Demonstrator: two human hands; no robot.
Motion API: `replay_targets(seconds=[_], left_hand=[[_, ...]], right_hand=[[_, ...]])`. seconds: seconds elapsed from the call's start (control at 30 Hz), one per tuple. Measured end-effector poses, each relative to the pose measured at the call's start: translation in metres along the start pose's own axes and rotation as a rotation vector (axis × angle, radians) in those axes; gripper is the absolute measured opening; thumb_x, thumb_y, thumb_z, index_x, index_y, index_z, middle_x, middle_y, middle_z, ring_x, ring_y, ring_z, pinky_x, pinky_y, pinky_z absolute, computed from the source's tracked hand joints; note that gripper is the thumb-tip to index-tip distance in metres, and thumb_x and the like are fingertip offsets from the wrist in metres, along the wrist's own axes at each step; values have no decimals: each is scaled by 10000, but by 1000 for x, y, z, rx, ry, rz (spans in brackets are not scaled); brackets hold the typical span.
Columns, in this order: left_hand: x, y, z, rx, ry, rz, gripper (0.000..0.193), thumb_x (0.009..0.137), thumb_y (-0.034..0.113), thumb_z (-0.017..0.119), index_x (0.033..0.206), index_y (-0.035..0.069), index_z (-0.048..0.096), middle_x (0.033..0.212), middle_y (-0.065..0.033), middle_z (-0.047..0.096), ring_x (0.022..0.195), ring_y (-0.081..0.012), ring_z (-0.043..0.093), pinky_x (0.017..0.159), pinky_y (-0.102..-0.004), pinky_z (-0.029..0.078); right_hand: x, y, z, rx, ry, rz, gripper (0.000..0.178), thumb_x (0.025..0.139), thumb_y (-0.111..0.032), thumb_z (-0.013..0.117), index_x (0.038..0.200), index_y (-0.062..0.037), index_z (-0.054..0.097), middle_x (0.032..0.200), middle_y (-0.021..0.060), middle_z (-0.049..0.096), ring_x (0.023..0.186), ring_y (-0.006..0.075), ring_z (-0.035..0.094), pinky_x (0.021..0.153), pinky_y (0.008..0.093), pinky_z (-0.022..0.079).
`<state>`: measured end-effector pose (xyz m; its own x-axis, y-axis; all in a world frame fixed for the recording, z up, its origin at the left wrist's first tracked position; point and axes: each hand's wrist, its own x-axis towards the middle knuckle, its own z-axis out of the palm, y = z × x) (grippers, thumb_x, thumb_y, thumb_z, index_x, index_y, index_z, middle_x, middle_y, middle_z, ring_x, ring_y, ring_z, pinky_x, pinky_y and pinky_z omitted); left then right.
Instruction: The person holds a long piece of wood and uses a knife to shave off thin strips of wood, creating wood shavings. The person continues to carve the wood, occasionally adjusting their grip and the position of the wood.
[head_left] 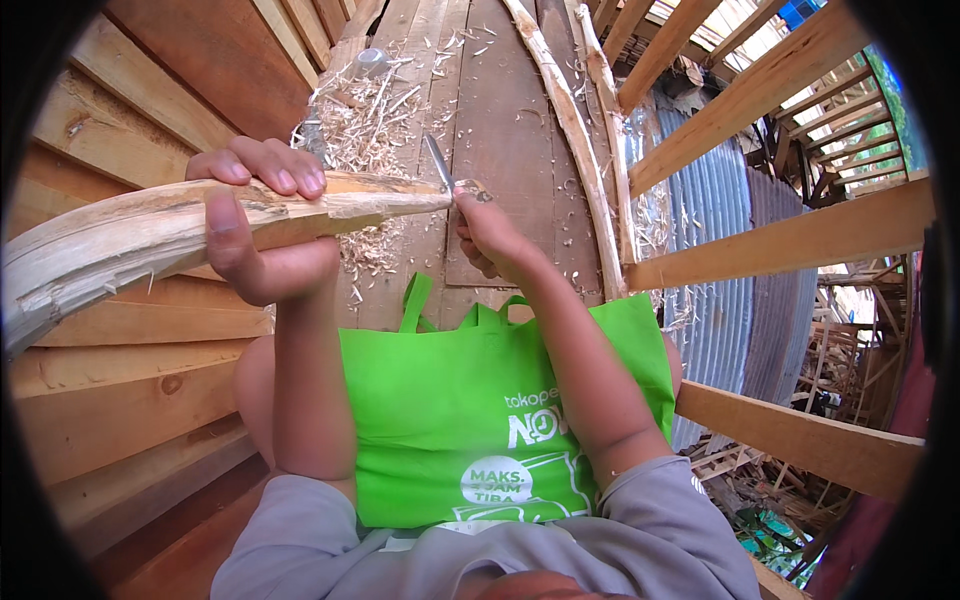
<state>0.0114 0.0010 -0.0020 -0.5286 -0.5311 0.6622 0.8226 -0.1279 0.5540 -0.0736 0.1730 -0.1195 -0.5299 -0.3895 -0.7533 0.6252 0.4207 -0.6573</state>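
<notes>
A long, pale, stripped piece of wood (130, 235) comes in from the left edge and narrows to a point in front of me. My left hand (285, 272) is wrapped round it, thumb on the near side and fingers over the far side. At the pointed end my right hand (492, 232) is closed on a knife, whose handle is mostly hidden. The narrow metal blade (437, 160) sticks up and away from the fist, beside the wood's tip. A green bag (430, 400) with white print covers my lap beneath both forearms.
Curled wood shavings (370, 125) lie heaped on the plank floor (500, 130), near a small grey cup (371, 62). Two long peeled poles (575, 140) run along the right. A plank wall (150, 330) stands left; wooden rails (780, 235) and corrugated metal sheets (710, 200) lie right.
</notes>
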Motion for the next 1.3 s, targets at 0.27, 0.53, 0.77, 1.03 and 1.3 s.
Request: replay_targets(seconds=[0.27,0.53,0.77,1.03,1.3], left_hand=[[-5,4,-3,-12,35,3,275,886,365,511,940,96,484,717,-65,477,606,-169,475,591,-302,432],[-1,3,1,17,41,19,275,885,379,518,928,110,484,714,-58,476,607,-166,470,599,-297,430],[-1,2,7,-56,27,50,260,867,272,563,967,65,442,728,-91,481,590,-170,496,573,-280,463],[-1,3,9,9,16,49,235,889,296,531,945,86,439,738,-67,470,621,-163,482,599,-288,435],[-3,2,7,9,34,50,249,890,283,556,954,80,426,743,-72,463,618,-158,478,584,-284,445]], right_hand=[[-20,-9,18,13,-58,-43,500,1015,-529,318,740,-116,380,539,-29,317,408,113,258,386,323,195],[0,12,12,10,161,13,552,986,-601,369,668,-152,316,525,-47,244,410,84,174,394,307,119],[17,19,-8,171,-23,138,579,964,-648,356,627,-187,260,520,-62,207,406,89,139,399,306,92],[16,16,-9,154,-13,151,562,968,-643,348,642,-190,279,530,-62,216,421,82,130,408,295,86],[11,15,-8,144,-16,138,540,969,-626,361,652,-194,295,527,-58,219,409,79,135,398,295,78]])
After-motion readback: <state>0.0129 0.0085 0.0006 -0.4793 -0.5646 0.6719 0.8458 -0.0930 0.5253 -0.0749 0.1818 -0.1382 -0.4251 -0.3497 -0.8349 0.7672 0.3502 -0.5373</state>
